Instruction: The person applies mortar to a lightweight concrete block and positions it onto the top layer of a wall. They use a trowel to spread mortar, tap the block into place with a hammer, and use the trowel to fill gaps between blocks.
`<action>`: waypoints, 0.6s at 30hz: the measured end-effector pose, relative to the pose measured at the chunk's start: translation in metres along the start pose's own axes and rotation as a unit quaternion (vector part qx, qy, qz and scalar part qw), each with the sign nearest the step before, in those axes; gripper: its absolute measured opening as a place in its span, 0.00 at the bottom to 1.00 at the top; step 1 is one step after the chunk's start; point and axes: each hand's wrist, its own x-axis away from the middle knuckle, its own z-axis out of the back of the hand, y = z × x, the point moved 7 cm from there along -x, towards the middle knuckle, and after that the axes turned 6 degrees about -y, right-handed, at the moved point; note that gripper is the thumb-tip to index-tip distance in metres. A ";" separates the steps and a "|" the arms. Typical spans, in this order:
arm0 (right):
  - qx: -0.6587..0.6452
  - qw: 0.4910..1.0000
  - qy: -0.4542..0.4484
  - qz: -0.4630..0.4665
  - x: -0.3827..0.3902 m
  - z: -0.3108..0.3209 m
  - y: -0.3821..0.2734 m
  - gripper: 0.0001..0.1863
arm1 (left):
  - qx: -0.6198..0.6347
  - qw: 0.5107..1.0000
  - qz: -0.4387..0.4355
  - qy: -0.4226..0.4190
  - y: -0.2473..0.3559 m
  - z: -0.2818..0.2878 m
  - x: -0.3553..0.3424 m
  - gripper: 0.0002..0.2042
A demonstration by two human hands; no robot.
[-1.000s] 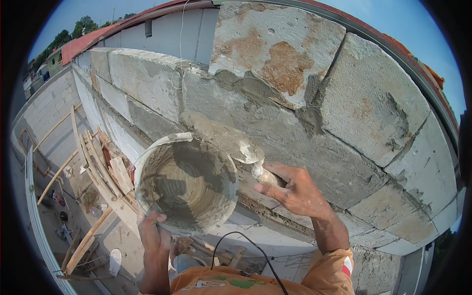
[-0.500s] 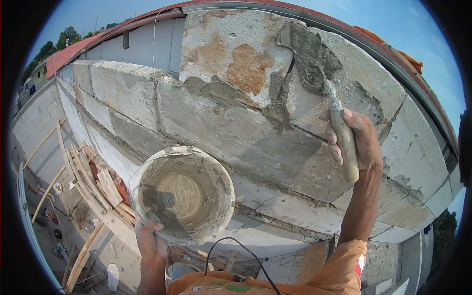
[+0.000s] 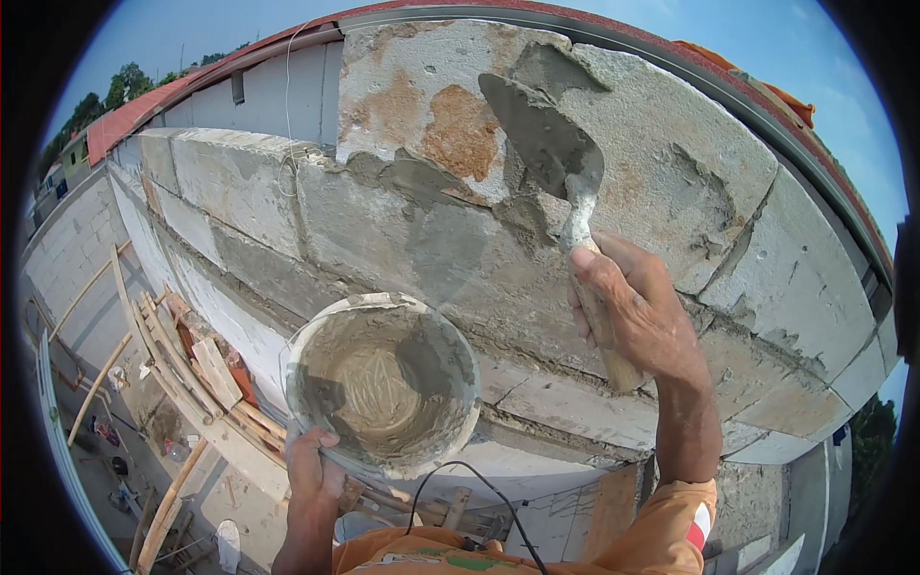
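My right hand (image 3: 640,305) is wrapped round the wooden handle of a trowel (image 3: 551,144). Its mortar-smeared blade points up and left in front of the block wall (image 3: 422,235); whether it touches the wall I cannot tell. Fresh grey mortar (image 3: 561,69) shows on the joint just above the blade. Low on the left, my left hand (image 3: 314,467) grips the near rim of a white bucket (image 3: 474,393), tilted so its inside shows. Mortar coats the bucket's walls and bottom, with wavy marks in the middle. The fingers under the rim are hidden.
Below on the left lie bamboo poles (image 3: 172,355) and a plank (image 3: 218,372) over a lower floor with scattered debris. A thin string (image 3: 287,105) hangs over the wall's top. Behind the wall runs a red roof edge (image 3: 220,65). A black cable (image 3: 484,474) loops before my chest.
The trowel has come down and left from the upper joint, its blade now turned up-left. The bucket and my left hand have shifted slightly right in view.
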 end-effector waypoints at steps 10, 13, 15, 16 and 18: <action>-0.045 0.987 0.147 -0.044 0.016 0.048 0.000 0.32 | -0.003 1.000 0.002 0.007 -0.006 0.019 -0.003 0.26; -0.031 0.987 0.155 -0.027 0.027 0.052 0.002 0.33 | 0.019 1.000 0.016 0.008 -0.010 0.017 -0.001 0.26; -0.032 0.988 0.151 -0.017 0.030 0.047 0.008 0.32 | 0.013 1.000 0.001 -0.001 -0.005 0.004 0.008 0.26; 0.020 0.984 0.174 -0.007 0.031 0.045 0.008 0.30 | 0.005 1.000 -0.014 -0.010 -0.003 -0.001 0.011 0.27; 0.076 0.978 0.196 0.005 0.034 0.042 0.011 0.28 | 0.013 1.000 -0.010 -0.015 -0.005 -0.003 0.011 0.28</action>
